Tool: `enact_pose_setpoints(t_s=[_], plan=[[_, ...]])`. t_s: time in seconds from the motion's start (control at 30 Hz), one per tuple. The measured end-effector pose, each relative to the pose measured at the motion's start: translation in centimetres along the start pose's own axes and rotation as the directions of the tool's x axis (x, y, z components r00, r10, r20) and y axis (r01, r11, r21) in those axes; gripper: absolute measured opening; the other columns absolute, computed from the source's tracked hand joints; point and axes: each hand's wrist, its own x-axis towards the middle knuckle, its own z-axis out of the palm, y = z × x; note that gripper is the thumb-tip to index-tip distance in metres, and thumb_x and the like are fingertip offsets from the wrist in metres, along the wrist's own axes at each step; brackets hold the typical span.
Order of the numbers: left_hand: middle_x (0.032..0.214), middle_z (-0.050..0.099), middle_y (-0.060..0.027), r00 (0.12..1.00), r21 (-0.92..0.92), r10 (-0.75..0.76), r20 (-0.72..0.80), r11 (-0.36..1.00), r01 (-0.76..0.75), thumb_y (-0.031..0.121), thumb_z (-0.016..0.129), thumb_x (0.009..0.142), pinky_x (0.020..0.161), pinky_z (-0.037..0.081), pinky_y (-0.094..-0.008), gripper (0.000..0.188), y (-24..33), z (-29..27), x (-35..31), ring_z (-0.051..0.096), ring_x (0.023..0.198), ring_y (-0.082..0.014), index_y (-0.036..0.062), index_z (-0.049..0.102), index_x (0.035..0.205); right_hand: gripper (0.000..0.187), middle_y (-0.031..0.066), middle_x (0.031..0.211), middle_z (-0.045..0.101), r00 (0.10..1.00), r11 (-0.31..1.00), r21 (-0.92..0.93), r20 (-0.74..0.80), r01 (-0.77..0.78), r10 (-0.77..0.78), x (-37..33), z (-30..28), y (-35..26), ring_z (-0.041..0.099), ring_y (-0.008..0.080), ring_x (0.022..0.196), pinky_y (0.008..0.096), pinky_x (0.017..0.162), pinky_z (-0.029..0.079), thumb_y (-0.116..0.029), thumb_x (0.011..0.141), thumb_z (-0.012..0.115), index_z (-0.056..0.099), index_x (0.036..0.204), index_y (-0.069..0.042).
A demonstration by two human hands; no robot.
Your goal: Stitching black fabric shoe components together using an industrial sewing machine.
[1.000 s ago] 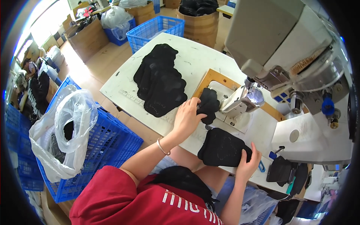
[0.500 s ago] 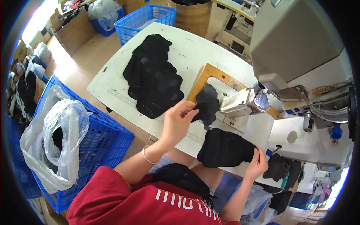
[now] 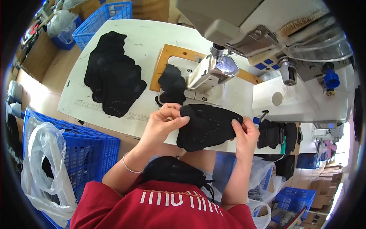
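My left hand (image 3: 166,121) pinches the left edge of a black fabric piece (image 3: 209,128), with the thumb on top. At the opposite end, my right hand (image 3: 246,133) grips it between thumb and fingers. Pale dashed stitch lines cross the fabric, which is held up over the table's near edge. Just beyond it, smaller black fabric pieces (image 3: 172,82) lie beside the sewing machine's arm (image 3: 204,74). A spread of overlapping black pieces (image 3: 114,76) rests on the table's left part.
The white table (image 3: 152,34) carries a wooden frame (image 3: 160,66) around the machine bed. The machine head (image 3: 228,19) hangs over the right side. A blue crate (image 3: 93,160) with a plastic bag (image 3: 49,164) stands at my left, another blue crate (image 3: 103,19) behind the table.
My left hand has left the small pieces by the machine and taken the left edge of the larger fabric. That fabric is now held up between both hands. The whole view has shifted.
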Motion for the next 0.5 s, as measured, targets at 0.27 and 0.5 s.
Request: enact_pose_setpoints(t_s=[0.27,0.5], plan=[[0.084,0.066,-0.0025,0.987,-0.268,-0.152,-0.061,0.955,0.130,0.002,0.066,0.086,0.070,0.050,-0.0205,0.005,0.9,3.1,-0.6,0.062,0.076,-0.0072,0.0015,0.063,0.082,0.017,-0.0001,0.068,0.062,0.998,0.996,0.073,-0.027,0.053,-0.051,-0.4,2.1,0.3,0.055,0.0044,0.056,0.0186,0.046,0.043,-0.014,0.088,0.067,0.064,0.097,0.000],[0.079,0.067,-0.0033,0.983,-0.191,-0.108,-0.148,0.978,0.078,0.002,0.067,0.085,0.063,0.048,-0.0188,0.007,0.4,2.3,-0.3,0.061,0.071,-0.0054,0.0021,0.062,0.081,0.019,0.0065,0.078,0.065,0.973,0.943,0.263,0.162,-0.204,0.165,-2.4,5.5,1.3,0.060,0.0131,0.054,0.0231,0.048,0.044,-0.015,0.088,0.064,0.062,0.100,0.000]])
